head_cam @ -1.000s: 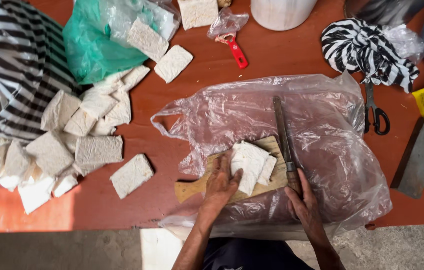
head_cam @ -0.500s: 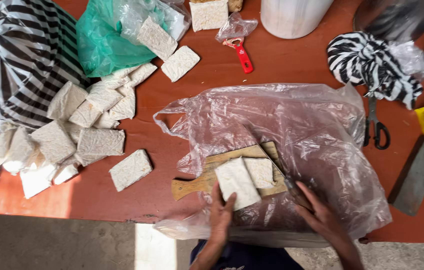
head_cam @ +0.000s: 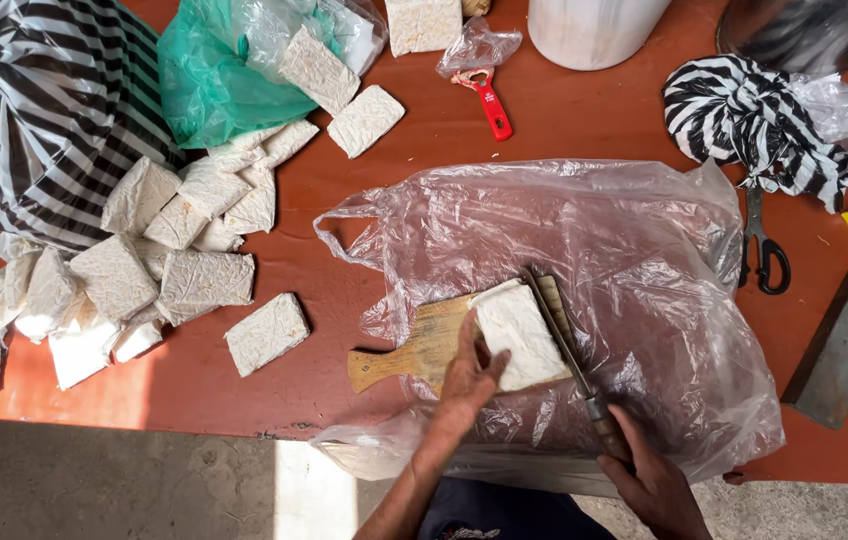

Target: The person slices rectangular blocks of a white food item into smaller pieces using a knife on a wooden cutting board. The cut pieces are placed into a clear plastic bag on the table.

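My left hand (head_cam: 466, 382) presses on a white rectangular block (head_cam: 519, 335) that lies on a small wooden cutting board (head_cam: 414, 352). The board sits on a clear plastic sheet (head_cam: 604, 260) spread over the red-brown table (head_cam: 344, 240). My right hand (head_cam: 654, 480) grips the handle of a long knife (head_cam: 559, 335), whose blade rests along the block's right edge. Both forearms come in from the bottom of the picture.
Several wrapped white blocks (head_cam: 174, 270) are piled at the left beside a striped bag (head_cam: 34, 110) and a green plastic bag (head_cam: 219, 75). A red scraper (head_cam: 489, 100), a white bucket (head_cam: 594, 25), scissors (head_cam: 764, 250), a striped cloth (head_cam: 754, 115) and a grey slab (head_cam: 844, 345) lie around.
The knife has swung from standing apart on the board to lying against the block's right edge. The separate slices now look like one block under my left hand.
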